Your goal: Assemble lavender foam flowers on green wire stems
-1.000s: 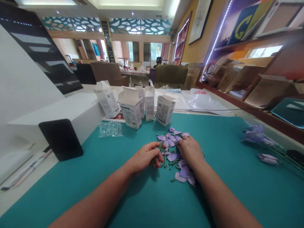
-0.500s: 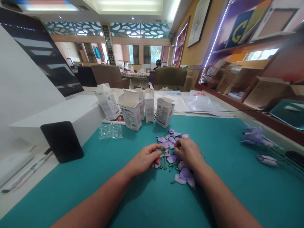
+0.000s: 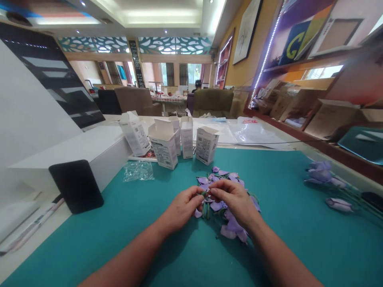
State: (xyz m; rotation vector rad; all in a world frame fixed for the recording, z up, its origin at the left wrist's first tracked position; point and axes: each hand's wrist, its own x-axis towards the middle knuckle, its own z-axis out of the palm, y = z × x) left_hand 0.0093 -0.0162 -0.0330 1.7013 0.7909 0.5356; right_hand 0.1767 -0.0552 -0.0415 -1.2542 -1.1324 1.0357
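My left hand [image 3: 183,206] pinches a small green flower stem piece [image 3: 204,194] between thumb and fingers. Close against it, the fingertips of my right hand [image 3: 235,199] are pressed together; whatever they grip is too small to make out. Beneath and around both hands lies a pile of loose purple petals [image 3: 230,229]. Short cut green stems [image 3: 206,210] lie among the petals, just right of my left fingers. Part of the pile is hidden under my right hand.
A teal mat [image 3: 167,255] covers the table. Several opened white boxes [image 3: 163,149] stand behind the pile, with crumpled clear plastic [image 3: 138,171] beside them. A black phone-like slab [image 3: 76,186] leans at left. Purple flowers on stems [image 3: 320,173] lie at right.
My right hand has moved left from the petals to meet my left hand, its fingertips now at the green stem piece. The left hand stays nearly in place. The view has tilted slightly up.
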